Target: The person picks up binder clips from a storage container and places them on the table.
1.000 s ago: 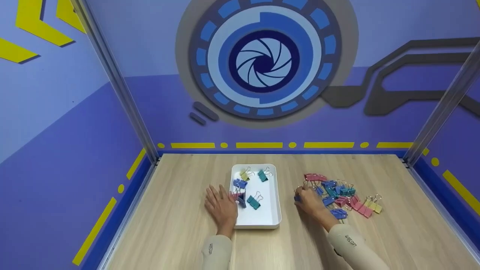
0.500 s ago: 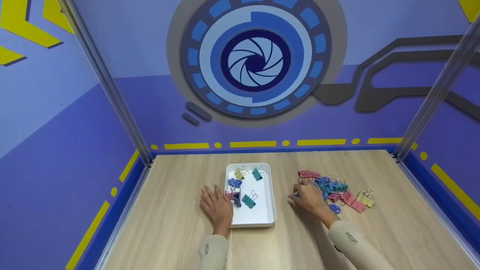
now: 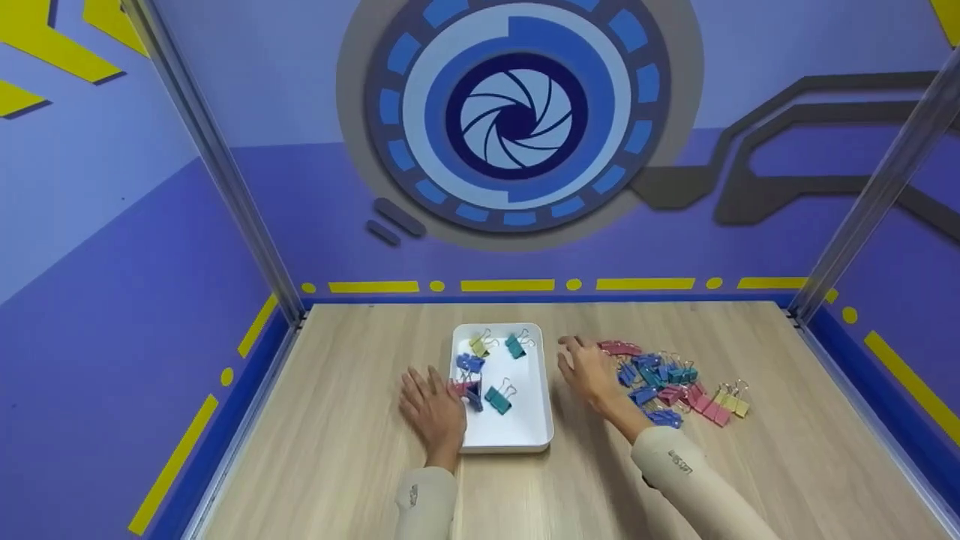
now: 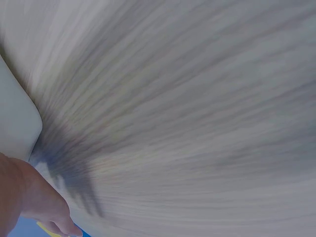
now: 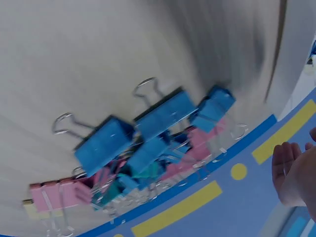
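Seemingly part done: few binder clips (image 3: 498, 400) are laid in tray (image 3: 530, 420), flanked at 9 o'clock by flat, empty left hand (image 3: 435, 409); bigger pile (image 3: 670, 394) is left at 3 o'clock, loosely bent right hand's (image 3: 592, 375) contents hidden.

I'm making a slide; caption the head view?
Left hand at white tray of clips; right hand between tray and clip pile.

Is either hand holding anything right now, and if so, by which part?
The left hand holds nothing, spread beside the white tray. Whether the right hand holds something cannot be told; its palm side is hidden or cut off.
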The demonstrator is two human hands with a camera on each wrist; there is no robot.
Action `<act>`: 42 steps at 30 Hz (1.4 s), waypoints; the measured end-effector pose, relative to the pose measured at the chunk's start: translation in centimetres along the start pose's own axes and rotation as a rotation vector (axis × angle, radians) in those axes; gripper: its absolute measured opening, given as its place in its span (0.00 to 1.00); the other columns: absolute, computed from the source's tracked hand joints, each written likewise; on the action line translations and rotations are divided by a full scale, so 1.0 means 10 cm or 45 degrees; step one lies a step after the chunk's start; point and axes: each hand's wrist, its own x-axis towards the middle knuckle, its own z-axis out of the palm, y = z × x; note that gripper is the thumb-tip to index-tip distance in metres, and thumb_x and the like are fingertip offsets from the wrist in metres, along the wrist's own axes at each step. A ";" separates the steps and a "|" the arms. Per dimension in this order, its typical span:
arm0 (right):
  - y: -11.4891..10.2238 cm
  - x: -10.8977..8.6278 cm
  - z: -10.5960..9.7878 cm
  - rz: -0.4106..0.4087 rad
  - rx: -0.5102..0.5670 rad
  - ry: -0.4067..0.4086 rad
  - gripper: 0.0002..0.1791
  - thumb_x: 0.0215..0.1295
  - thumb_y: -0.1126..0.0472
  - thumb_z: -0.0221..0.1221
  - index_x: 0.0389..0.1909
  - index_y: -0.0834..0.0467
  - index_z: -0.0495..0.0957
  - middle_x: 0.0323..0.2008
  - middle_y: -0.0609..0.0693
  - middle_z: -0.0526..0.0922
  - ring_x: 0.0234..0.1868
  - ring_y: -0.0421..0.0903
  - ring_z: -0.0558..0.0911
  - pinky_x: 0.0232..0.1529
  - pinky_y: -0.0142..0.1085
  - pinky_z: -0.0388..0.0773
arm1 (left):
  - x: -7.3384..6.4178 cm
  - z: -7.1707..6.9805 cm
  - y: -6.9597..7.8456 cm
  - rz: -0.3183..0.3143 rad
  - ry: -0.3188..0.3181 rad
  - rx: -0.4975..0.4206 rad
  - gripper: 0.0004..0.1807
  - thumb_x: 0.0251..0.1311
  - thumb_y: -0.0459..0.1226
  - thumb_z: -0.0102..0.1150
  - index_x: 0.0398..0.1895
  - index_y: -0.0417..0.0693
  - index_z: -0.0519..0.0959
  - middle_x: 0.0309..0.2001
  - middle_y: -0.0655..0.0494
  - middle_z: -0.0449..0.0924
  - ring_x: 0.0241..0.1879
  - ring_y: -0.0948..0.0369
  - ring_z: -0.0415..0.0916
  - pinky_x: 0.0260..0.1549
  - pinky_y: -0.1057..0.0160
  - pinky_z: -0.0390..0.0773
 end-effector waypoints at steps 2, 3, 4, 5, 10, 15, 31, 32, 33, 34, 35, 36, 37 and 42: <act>-0.11 0.01 0.06 -0.028 0.090 -0.065 0.15 0.68 0.64 0.64 0.54 0.60 0.80 0.47 0.60 0.85 0.45 0.58 0.86 0.45 0.50 0.85 | 0.00 0.00 0.01 -0.001 -0.004 0.011 0.29 0.77 0.46 0.44 0.74 0.42 0.67 0.79 0.34 0.54 0.80 0.38 0.48 0.75 0.34 0.52; -0.16 0.02 0.09 -0.052 0.121 -0.100 0.16 0.67 0.64 0.65 0.55 0.60 0.79 0.49 0.60 0.84 0.47 0.58 0.85 0.47 0.50 0.85 | 0.00 0.00 0.01 -0.002 -0.007 0.019 0.29 0.77 0.46 0.44 0.75 0.42 0.67 0.79 0.34 0.54 0.81 0.39 0.47 0.75 0.35 0.52; -0.21 0.02 0.13 -0.083 0.148 -0.140 0.18 0.67 0.64 0.65 0.56 0.61 0.79 0.50 0.60 0.83 0.50 0.58 0.85 0.50 0.50 0.84 | 0.00 -0.01 0.02 -0.003 -0.008 0.029 0.29 0.77 0.46 0.44 0.75 0.42 0.67 0.79 0.34 0.54 0.81 0.39 0.48 0.75 0.35 0.52; -0.26 0.02 0.17 -0.116 0.167 -0.182 0.19 0.66 0.64 0.65 0.57 0.61 0.78 0.52 0.61 0.82 0.51 0.58 0.84 0.52 0.50 0.84 | 0.00 -0.01 0.03 -0.003 -0.009 0.038 0.29 0.77 0.46 0.44 0.75 0.43 0.67 0.79 0.35 0.54 0.81 0.39 0.48 0.75 0.35 0.52; -0.50 -0.02 0.34 -0.240 0.127 -0.399 0.28 0.65 0.62 0.67 0.65 0.62 0.74 0.58 0.62 0.78 0.58 0.59 0.80 0.60 0.52 0.80 | 0.01 -0.05 0.08 0.001 -0.028 0.050 0.29 0.77 0.46 0.43 0.76 0.43 0.66 0.79 0.35 0.54 0.81 0.39 0.48 0.75 0.35 0.52; -0.65 -0.08 0.47 -0.254 -0.067 -0.515 0.28 0.64 0.61 0.69 0.63 0.63 0.76 0.56 0.61 0.80 0.55 0.58 0.81 0.57 0.51 0.81 | 0.01 -0.07 0.13 0.004 -0.036 0.025 0.29 0.77 0.45 0.45 0.75 0.42 0.67 0.79 0.34 0.54 0.80 0.38 0.48 0.75 0.34 0.52; -0.76 -0.14 0.47 -0.061 -0.086 -0.693 0.13 0.60 0.76 0.65 0.45 0.64 0.88 0.40 0.59 0.87 0.39 0.49 0.84 0.48 0.45 0.85 | -0.01 -0.03 0.10 0.004 -0.033 -0.012 0.29 0.77 0.45 0.44 0.75 0.41 0.66 0.79 0.33 0.52 0.81 0.38 0.46 0.75 0.34 0.51; -0.77 -0.14 0.47 -0.068 -0.086 -0.703 0.14 0.61 0.77 0.64 0.46 0.64 0.88 0.40 0.59 0.87 0.39 0.49 0.84 0.49 0.44 0.85 | -0.01 -0.02 0.09 0.004 -0.032 -0.008 0.29 0.77 0.45 0.44 0.75 0.41 0.66 0.79 0.33 0.52 0.81 0.39 0.46 0.75 0.34 0.51; -0.78 -0.14 0.46 -0.073 -0.077 -0.712 0.15 0.61 0.77 0.62 0.47 0.63 0.88 0.41 0.59 0.87 0.39 0.49 0.84 0.49 0.45 0.85 | 0.00 -0.02 0.08 0.003 -0.035 -0.001 0.29 0.77 0.46 0.43 0.75 0.41 0.66 0.80 0.34 0.52 0.81 0.39 0.46 0.75 0.34 0.51; -0.78 -0.15 0.46 -0.080 -0.071 -0.716 0.16 0.62 0.78 0.61 0.47 0.63 0.88 0.40 0.59 0.86 0.38 0.48 0.83 0.49 0.44 0.85 | 0.00 -0.02 0.08 0.002 -0.036 0.002 0.29 0.77 0.46 0.43 0.75 0.41 0.66 0.80 0.34 0.52 0.81 0.39 0.46 0.75 0.34 0.51; -0.79 -0.15 0.45 -0.083 -0.064 -0.724 0.17 0.62 0.79 0.60 0.47 0.63 0.88 0.40 0.59 0.86 0.37 0.48 0.82 0.48 0.44 0.85 | 0.00 -0.02 0.07 -0.001 -0.040 0.005 0.29 0.77 0.46 0.43 0.76 0.42 0.66 0.80 0.34 0.52 0.81 0.39 0.46 0.75 0.34 0.51; -0.80 -0.15 0.44 -0.092 -0.063 -0.731 0.18 0.61 0.80 0.59 0.46 0.63 0.89 0.40 0.59 0.86 0.36 0.47 0.81 0.48 0.44 0.85 | 0.00 -0.02 0.06 -0.003 -0.044 0.007 0.29 0.78 0.46 0.43 0.76 0.42 0.65 0.80 0.34 0.51 0.81 0.39 0.45 0.75 0.34 0.51; -0.80 -0.15 0.44 -0.101 -0.062 -0.740 0.18 0.60 0.80 0.58 0.45 0.63 0.89 0.39 0.59 0.86 0.35 0.46 0.80 0.47 0.44 0.84 | 0.00 -0.02 0.05 -0.005 -0.045 0.011 0.29 0.78 0.46 0.43 0.76 0.42 0.65 0.80 0.34 0.51 0.81 0.39 0.45 0.75 0.34 0.51; -0.83 -0.17 0.42 -0.128 -0.085 -0.811 0.15 0.57 0.79 0.63 0.41 0.63 0.89 0.37 0.57 0.86 0.34 0.45 0.76 0.44 0.42 0.83 | 0.00 0.00 0.02 -0.007 -0.051 0.018 0.29 0.78 0.45 0.43 0.76 0.41 0.65 0.80 0.34 0.50 0.81 0.39 0.46 0.76 0.34 0.51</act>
